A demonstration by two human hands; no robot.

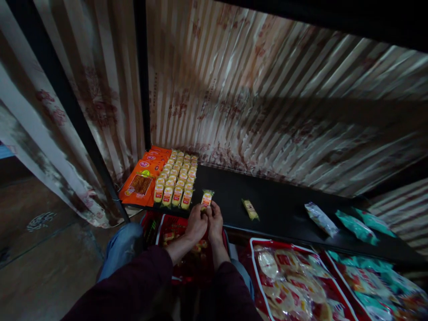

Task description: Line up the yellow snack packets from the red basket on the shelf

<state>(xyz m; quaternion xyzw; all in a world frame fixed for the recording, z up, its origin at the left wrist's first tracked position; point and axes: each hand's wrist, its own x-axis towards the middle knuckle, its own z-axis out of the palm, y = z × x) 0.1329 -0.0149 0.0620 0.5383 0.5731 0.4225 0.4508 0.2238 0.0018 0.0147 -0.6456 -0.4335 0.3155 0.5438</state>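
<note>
Both hands meet at the front edge of the black shelf (227, 183). My left hand (196, 223) and my right hand (215, 220) pinch the lower end of one small yellow wrapped snack (207, 197), which stands upright with its red and white label showing. Just to the left, rows of similar yellow snacks (177, 178) are lined up closely. Orange packets (145, 176) lie beside those rows at the shelf's left end. Another yellow packet (250, 209) lies alone to the right of my hands.
Below my hands is a red basket (161, 227) with small packets. A red basket (256, 267) of round wrapped items and another with teal packets stand at right. A silver packet (321, 219) and teal packets (357, 227) lie on the shelf. A black post (142, 76) rises at left.
</note>
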